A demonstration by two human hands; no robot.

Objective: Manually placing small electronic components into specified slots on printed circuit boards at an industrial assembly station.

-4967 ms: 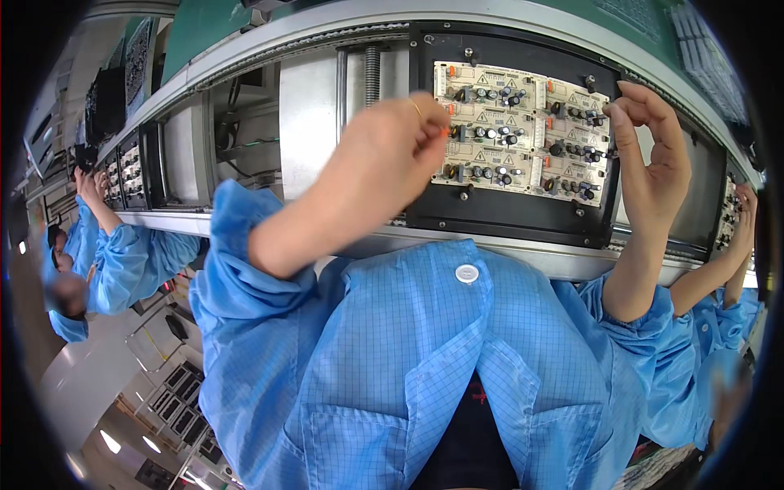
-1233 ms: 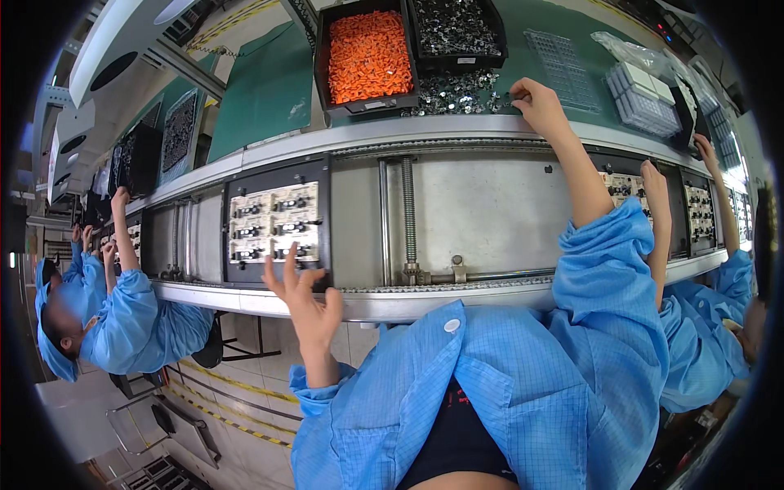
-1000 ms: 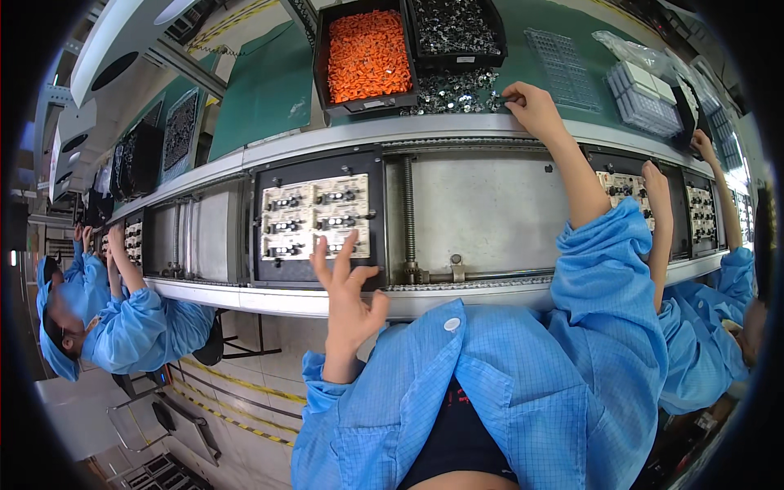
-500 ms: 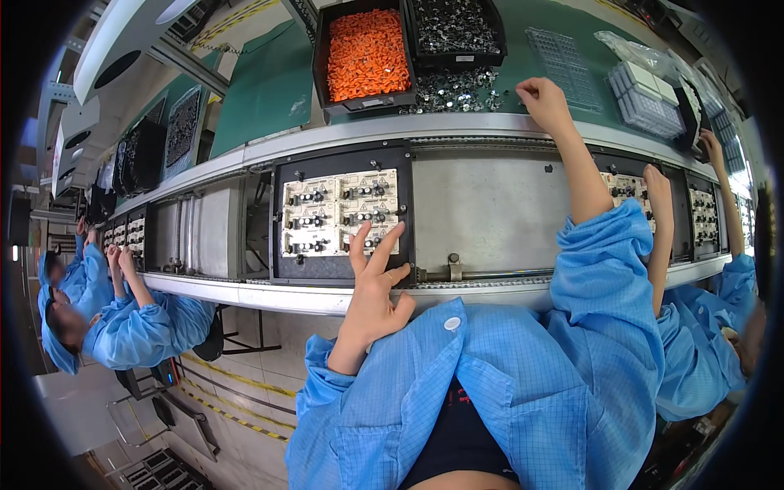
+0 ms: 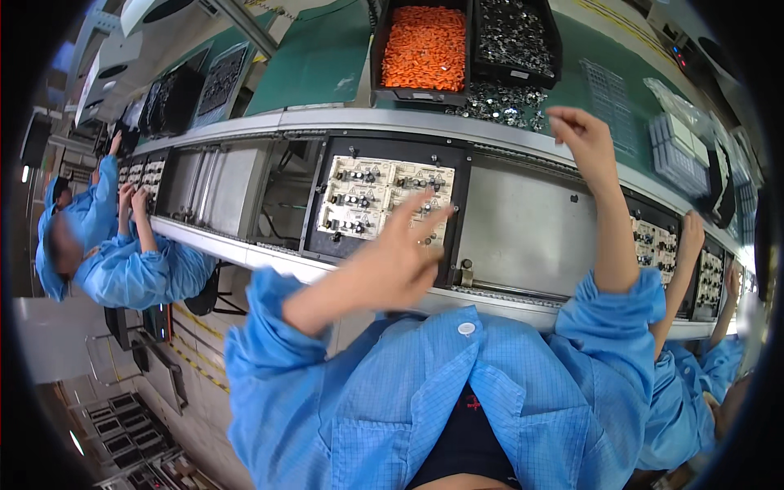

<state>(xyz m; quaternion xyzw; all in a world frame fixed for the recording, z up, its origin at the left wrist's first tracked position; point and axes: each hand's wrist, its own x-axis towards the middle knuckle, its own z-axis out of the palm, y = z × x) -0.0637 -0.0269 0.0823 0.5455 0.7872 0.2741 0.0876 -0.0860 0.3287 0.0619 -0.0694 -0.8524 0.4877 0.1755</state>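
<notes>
My left hand (image 5: 400,260), somewhat blurred, reaches over the near right corner of a black frame (image 5: 462,184). Its fingers are spread, with two stretched toward the pale circuit boards (image 5: 349,196) in the frame, and I see nothing held. The boards carry small black cylindrical components. My right hand (image 5: 590,147) hovers over the far rail, beside a loose pile of small shiny metal parts (image 5: 498,104). Its fingers are bent and pinched together; whatever is between the tips is too small to make out.
Beyond the rail, a black bin (image 5: 420,95) holds orange parts (image 5: 425,49), next to another bin of dark metal pieces (image 5: 516,37). White trays (image 5: 679,151) lie at far right. Co-workers' hands (image 5: 692,235) (image 5: 135,198) are at boards on both sides along the metal conveyor rail (image 5: 367,120).
The whole view has swung, so the frame and bins sit further right. My left hand has shifted over the frame's near right part. My right hand has turned fingers-down toward the rail.
</notes>
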